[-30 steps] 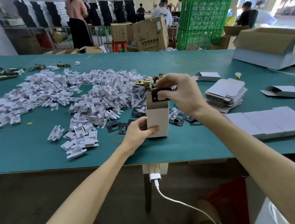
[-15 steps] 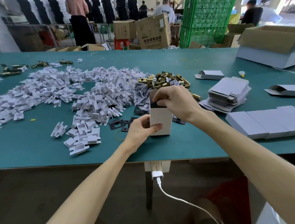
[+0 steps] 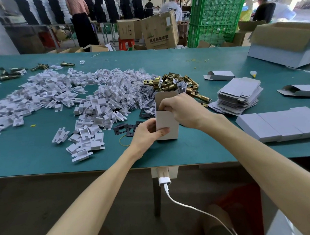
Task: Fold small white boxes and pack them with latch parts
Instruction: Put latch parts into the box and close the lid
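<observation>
While left hand (image 3: 146,133) grips box (image 3: 167,123), right fingers (image 3: 165,104) curl over rim (image 3: 158,111).

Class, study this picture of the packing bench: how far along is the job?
Done: a row of closed white boxes lies at the right. In hand: the left hand grips an upright open box while the right hand reaches into its mouth; its contents are hidden. Left: a pile of brass latches, a stack of flat box blanks and heaps of white inserts wait.
</observation>
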